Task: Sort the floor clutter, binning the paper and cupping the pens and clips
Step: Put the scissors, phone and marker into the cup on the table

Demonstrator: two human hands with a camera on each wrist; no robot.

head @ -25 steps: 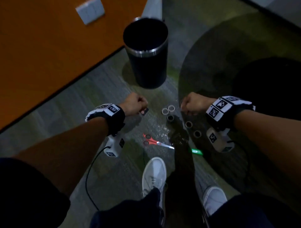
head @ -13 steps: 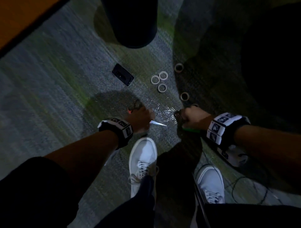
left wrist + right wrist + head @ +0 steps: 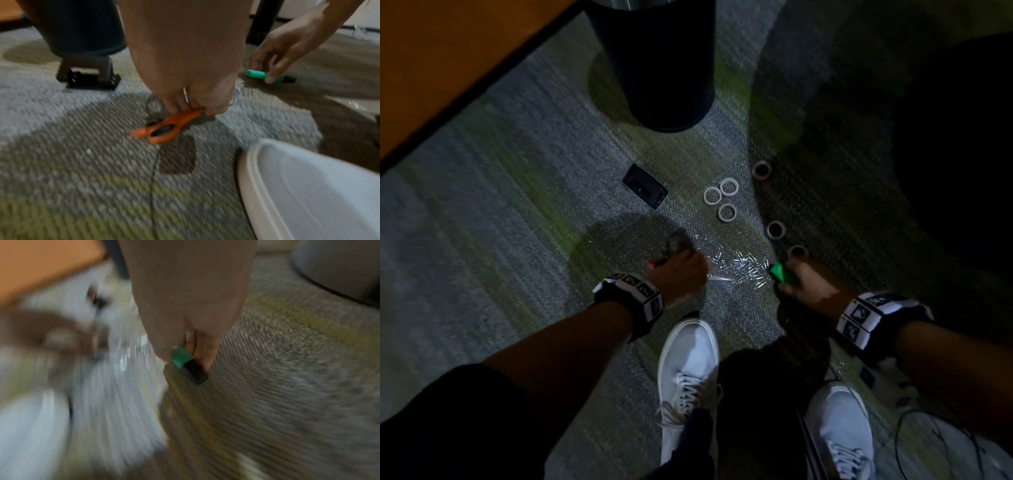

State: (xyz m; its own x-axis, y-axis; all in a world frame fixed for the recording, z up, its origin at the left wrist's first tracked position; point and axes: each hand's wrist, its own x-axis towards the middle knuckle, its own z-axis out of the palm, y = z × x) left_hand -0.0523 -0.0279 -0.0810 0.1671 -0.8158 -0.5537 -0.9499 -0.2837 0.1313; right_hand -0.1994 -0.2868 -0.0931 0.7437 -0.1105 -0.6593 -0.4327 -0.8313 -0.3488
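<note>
My left hand grips the orange-handled scissors low over the carpet; the blade tip points right. My right hand pinches a green highlighter at floor level. Between the two hands lies a scatter of silver paper clips. The dark round bin stands on the carpet beyond them. The right wrist view is badly blurred.
A black stapler lies left of three white tape rolls. More tape rolls sit to the right in shadow. My white shoes stand just behind the hands. An orange wall panel borders the carpet at left.
Both hands dropped from near the bin to the floor clutter. The left hand took hold of the scissors and the right hand took hold of the green highlighter. The head view tilted down.
</note>
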